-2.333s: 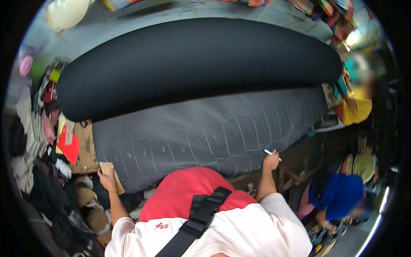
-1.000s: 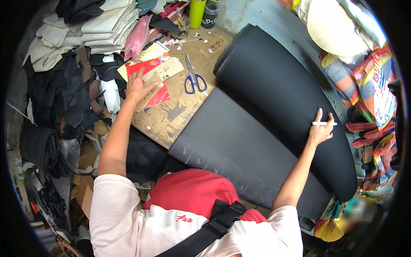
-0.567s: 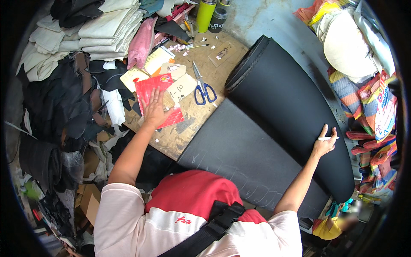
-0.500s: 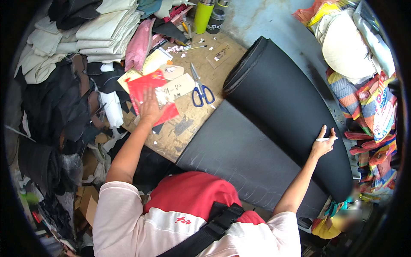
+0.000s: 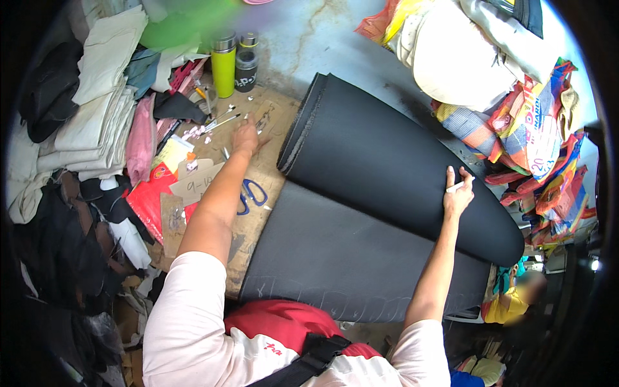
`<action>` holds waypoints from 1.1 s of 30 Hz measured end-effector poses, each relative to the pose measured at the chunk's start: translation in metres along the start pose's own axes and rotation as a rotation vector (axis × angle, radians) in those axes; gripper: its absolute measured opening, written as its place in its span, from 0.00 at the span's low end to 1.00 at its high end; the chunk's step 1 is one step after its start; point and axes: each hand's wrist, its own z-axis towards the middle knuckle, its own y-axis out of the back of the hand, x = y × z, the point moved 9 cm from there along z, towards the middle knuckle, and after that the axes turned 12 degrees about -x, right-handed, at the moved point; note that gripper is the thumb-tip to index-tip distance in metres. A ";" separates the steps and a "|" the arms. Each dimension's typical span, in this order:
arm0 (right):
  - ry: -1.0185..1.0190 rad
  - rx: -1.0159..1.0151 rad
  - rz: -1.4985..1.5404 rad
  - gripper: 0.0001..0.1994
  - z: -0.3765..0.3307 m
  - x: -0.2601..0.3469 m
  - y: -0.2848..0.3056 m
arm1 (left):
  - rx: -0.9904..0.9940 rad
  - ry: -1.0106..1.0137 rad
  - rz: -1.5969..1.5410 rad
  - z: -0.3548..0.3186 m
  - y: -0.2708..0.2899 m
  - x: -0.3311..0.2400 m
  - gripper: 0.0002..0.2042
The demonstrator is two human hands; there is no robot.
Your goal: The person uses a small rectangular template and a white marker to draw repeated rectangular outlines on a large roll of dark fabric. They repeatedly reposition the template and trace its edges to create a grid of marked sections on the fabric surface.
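Note:
My left hand (image 5: 245, 137) reaches over the wooden tabletop, fingers apart and pointing down, beside a small flat clear-brown piece (image 5: 265, 116). Whether its fingertips touch that piece, I cannot tell. My left forearm partly covers blue-handled scissors (image 5: 256, 192). Between the fingers of my right hand (image 5: 458, 197) is a slim white stick (image 5: 460, 185), pen or chalk. That hand rests on a thick roll of black sheet material (image 5: 380, 151). The unrolled part (image 5: 335, 238) lies flat, with pale curved marks along its near edge.
Left of my forearm lie cardboard pattern pieces (image 5: 195, 186) and a red packet (image 5: 147, 205). Farther back stand a lime-green bottle (image 5: 223, 68) and a dark tumbler (image 5: 245, 69). Folded pale cloth (image 5: 97, 132) is stacked at left. Bags (image 5: 519, 129) hang at right; another person (image 5: 506, 304) is beyond.
My left hand has left the red packet and moved to the far part of the tabletop. A cardboard piece now lies over the packet. My right hand stays on the roll with the white stick.

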 end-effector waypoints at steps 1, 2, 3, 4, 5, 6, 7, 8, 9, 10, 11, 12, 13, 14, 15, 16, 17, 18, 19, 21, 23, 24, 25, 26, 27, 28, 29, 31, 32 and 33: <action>-0.005 -0.001 -0.009 0.26 0.003 0.001 -0.001 | 0.055 0.034 0.117 0.001 -0.008 0.006 0.34; -0.007 0.006 -0.021 0.26 0.006 0.002 -0.003 | 0.038 0.110 0.140 0.004 -0.009 0.014 0.36; -0.013 0.017 -0.030 0.26 0.007 0.001 -0.005 | 0.119 0.190 0.100 0.005 -0.016 0.026 0.36; -0.009 0.014 -0.026 0.26 0.008 0.002 -0.005 | 0.219 0.266 0.059 0.005 -0.022 0.041 0.36; -0.004 0.013 -0.020 0.26 0.008 0.001 -0.007 | 0.303 0.341 0.025 0.004 -0.025 0.056 0.36; 0.021 -0.017 -0.008 0.27 0.007 0.003 -0.005 | 0.318 0.405 -0.059 0.007 -0.022 0.070 0.33; 0.037 -0.038 0.000 0.27 0.007 0.004 -0.005 | 0.317 0.467 -0.135 0.008 -0.018 0.084 0.30; 0.020 -0.046 -0.010 0.26 0.007 0.002 -0.005 | 0.323 0.538 -0.206 0.004 -0.014 0.097 0.27; 0.035 -0.080 -0.010 0.26 0.008 0.005 -0.002 | 0.295 0.678 -0.611 -0.002 -0.013 0.103 0.25; 0.046 -0.132 -0.018 0.24 0.008 0.009 0.005 | 0.261 0.817 -1.014 -0.011 -0.010 0.105 0.23; 0.095 -0.252 -0.063 0.20 0.003 0.020 0.017 | 0.213 0.974 -1.392 -0.023 -0.006 0.105 0.21; 0.266 -0.422 -0.051 0.18 -0.006 0.044 0.037 | 0.217 1.018 -1.625 -0.034 0.003 0.101 0.15; 0.327 -0.508 -0.089 0.15 -0.015 0.059 0.052 | 0.212 0.937 -1.613 -0.046 0.017 0.098 0.15; 0.495 -0.580 0.048 0.12 -0.033 0.084 0.069 | 0.226 0.880 -1.551 -0.063 0.027 0.093 0.13; 0.495 -0.539 0.147 0.10 -0.053 0.099 0.076 | 0.237 0.810 -1.521 -0.082 0.037 0.083 0.11; 0.481 -0.477 0.304 0.09 -0.078 0.115 0.082 | 0.215 0.713 -1.518 -0.098 0.047 0.069 0.09; 0.318 -0.326 0.515 0.06 -0.107 0.122 0.078 | 0.195 0.593 -1.542 -0.112 0.059 0.053 0.07; 0.007 0.062 0.736 0.06 -0.144 0.123 0.055 | 0.174 0.472 -1.562 -0.128 0.069 0.037 0.06; -0.080 0.270 0.880 0.10 -0.186 0.141 0.046 | 0.031 0.206 -1.287 -0.142 0.088 0.021 0.06; -0.377 0.898 1.071 0.23 -0.280 0.170 0.017 | -0.079 -0.193 -1.084 -0.173 0.113 -0.019 0.10; -0.666 1.225 1.187 0.25 -0.350 0.186 0.012 | 0.077 -0.259 -1.109 -0.201 0.103 -0.044 0.10; -0.717 1.247 1.169 0.25 -0.362 0.182 0.012 | 0.117 -0.233 -1.089 -0.212 0.098 -0.048 0.11; -0.753 1.268 1.182 0.24 -0.372 0.181 0.012 | 0.099 -0.257 -0.988 -0.218 0.097 -0.050 0.18; -0.809 1.298 1.147 0.24 -0.383 0.176 0.014 | 0.131 -0.148 -1.012 -0.224 0.091 -0.044 0.22; -0.717 1.305 1.118 0.24 -0.384 0.171 0.018 | 0.157 -0.047 -1.046 -0.228 0.085 -0.038 0.25; -0.634 1.315 1.038 0.24 -0.385 0.161 0.021 | 0.024 -0.059 -0.891 -0.230 0.090 -0.032 0.26; -0.548 1.329 0.954 0.24 -0.386 0.149 0.024 | -0.067 -0.010 -0.713 -0.231 0.091 -0.022 0.28; -0.486 1.309 0.921 0.21 -0.391 0.125 0.033 | -0.326 -0.004 -0.799 -0.229 0.108 -0.011 0.27; -0.429 1.278 0.890 0.21 -0.392 0.111 0.038 | -0.398 -0.049 -0.772 -0.226 0.113 -0.011 0.28; -0.337 1.226 0.903 0.20 -0.391 0.101 0.046 | -0.472 -0.091 -0.741 -0.222 0.119 -0.009 0.29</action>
